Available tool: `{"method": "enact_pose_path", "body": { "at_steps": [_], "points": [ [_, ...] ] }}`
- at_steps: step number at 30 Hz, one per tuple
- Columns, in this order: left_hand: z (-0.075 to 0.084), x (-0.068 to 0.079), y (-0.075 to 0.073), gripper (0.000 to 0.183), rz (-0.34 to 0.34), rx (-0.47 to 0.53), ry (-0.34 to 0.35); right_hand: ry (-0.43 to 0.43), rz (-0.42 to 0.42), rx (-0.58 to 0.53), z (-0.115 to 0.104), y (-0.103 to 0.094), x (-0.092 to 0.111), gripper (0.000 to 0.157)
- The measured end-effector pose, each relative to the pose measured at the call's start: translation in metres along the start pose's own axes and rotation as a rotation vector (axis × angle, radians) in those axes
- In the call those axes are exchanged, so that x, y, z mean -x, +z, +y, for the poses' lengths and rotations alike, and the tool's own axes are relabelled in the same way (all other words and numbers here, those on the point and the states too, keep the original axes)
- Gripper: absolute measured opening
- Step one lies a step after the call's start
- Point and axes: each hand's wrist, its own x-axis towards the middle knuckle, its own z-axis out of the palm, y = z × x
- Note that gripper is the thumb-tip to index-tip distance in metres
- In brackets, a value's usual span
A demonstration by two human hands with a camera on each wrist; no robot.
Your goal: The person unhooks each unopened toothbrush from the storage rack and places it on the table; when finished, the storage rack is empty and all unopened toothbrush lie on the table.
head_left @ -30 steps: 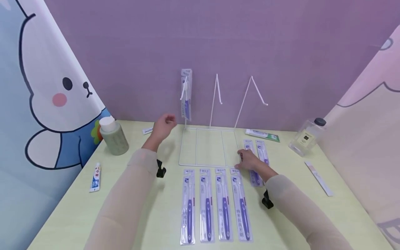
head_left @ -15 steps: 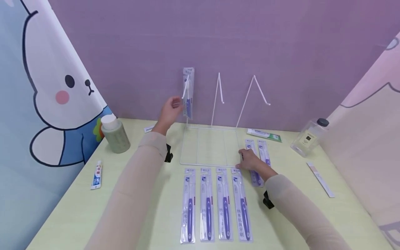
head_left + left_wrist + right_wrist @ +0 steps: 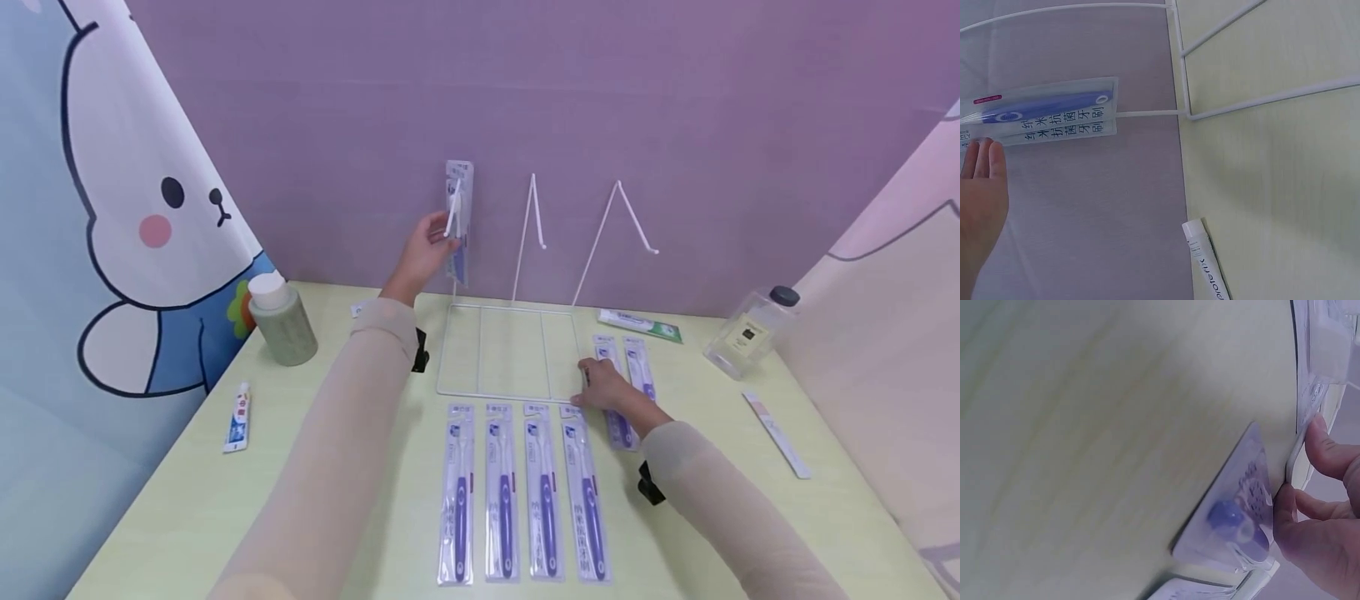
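A white wire display rack (image 3: 495, 397) lies with its base on the table and three prongs rising at the back. One packaged toothbrush (image 3: 459, 267) with a purple handle hangs on the left prong (image 3: 453, 208). My left hand (image 3: 422, 254) is at that package's left edge; in the left wrist view its straight fingers (image 3: 997, 159) touch the edge of the toothbrush package (image 3: 1079, 103). With thumb and finger, my right hand (image 3: 602, 385) pinches the rack's front right corner, seen as white wire (image 3: 1295, 453) in the right wrist view.
Several packaged toothbrushes (image 3: 504, 500) lie in a row before the rack, and two more (image 3: 637, 367) lie right of it. Around them are toothpaste tubes (image 3: 641, 325), a green bottle (image 3: 285, 329), a clear bottle (image 3: 738, 342) and a slim white strip (image 3: 776, 435).
My left hand has moved up and right from beside the rack to the hanging toothbrush package. My right hand has stayed at the rack's corner.
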Motion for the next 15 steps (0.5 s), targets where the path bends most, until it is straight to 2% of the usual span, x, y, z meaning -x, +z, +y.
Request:
{"method": "enact_pose_path", "body": {
  "at_steps": [7, 15],
  "points": [
    [0.007, 0.001, 0.001, 0.060, -0.004, 0.032, -0.025, -0.009, 0.007, -0.014, 0.000, 0.002, 0.002, 0.078],
    [0.013, 0.010, -0.002, 0.053, 0.093, 0.076, -0.010, -0.024, 0.010, -0.014, -0.003, 0.003, 0.003, 0.078]
  ]
}}
